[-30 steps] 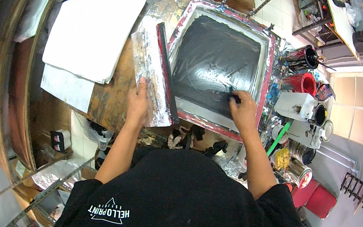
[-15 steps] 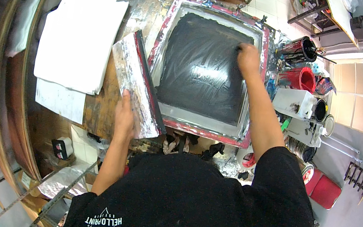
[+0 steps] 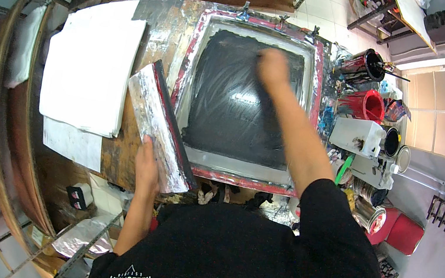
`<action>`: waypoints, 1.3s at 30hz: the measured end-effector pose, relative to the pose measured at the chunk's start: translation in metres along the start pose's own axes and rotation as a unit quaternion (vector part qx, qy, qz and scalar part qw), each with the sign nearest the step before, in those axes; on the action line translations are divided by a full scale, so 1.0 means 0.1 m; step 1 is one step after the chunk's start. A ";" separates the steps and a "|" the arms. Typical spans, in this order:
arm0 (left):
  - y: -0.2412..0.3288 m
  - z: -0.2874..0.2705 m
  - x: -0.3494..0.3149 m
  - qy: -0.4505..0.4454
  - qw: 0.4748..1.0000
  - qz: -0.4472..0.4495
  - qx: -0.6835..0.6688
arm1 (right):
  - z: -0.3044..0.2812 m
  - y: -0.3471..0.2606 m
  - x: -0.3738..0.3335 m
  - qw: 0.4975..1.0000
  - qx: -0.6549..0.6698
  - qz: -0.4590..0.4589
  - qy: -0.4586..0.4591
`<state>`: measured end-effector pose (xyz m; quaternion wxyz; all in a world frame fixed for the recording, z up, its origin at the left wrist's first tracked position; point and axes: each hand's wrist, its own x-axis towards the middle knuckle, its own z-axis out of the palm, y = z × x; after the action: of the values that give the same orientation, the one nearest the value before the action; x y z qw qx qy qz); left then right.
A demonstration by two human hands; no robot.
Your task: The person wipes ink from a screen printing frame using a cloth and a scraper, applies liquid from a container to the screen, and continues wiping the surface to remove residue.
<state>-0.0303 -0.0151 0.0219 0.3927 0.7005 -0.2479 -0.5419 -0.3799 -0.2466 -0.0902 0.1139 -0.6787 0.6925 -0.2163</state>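
In my left hand (image 3: 147, 166) is a long squeegee (image 3: 157, 121), its pale handle streaked with paint and a red and black edge along its right side. The hand wraps round its near end, and the tool slants over the table's left part beside a screen-printing frame (image 3: 318, 96). Black ink coats the mesh (image 3: 232, 117) inside that reddish, paint-stained frame. My right hand (image 3: 275, 72) is closed over the far part of the inked mesh. Something small and dark shows at its fingers, too hidden to name.
A stack of white sheets (image 3: 88, 73) lies left of the frame. Clamps (image 3: 245, 11) sit along the frame's far edge. At the right stand a black ink pot (image 3: 360, 68), a red pot (image 3: 362, 104) and white containers (image 3: 357, 133). Racks (image 3: 9, 101) line the left side.
My right hand has moved left across the far part of the mesh. The squeegee stays in my left hand at nearly the same slant. The whole view has shifted slightly.
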 end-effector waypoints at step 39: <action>-0.08 -0.04 0.01 0.010 0.992 -0.063 -0.113 | -0.34 0.20 0.06 0.979 -0.100 0.144 0.105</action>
<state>-0.0267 -0.0100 0.0149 0.4366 0.6712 -0.1373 -0.5831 -0.4128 -0.2484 -0.0686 0.0021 -0.5530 0.8094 -0.1976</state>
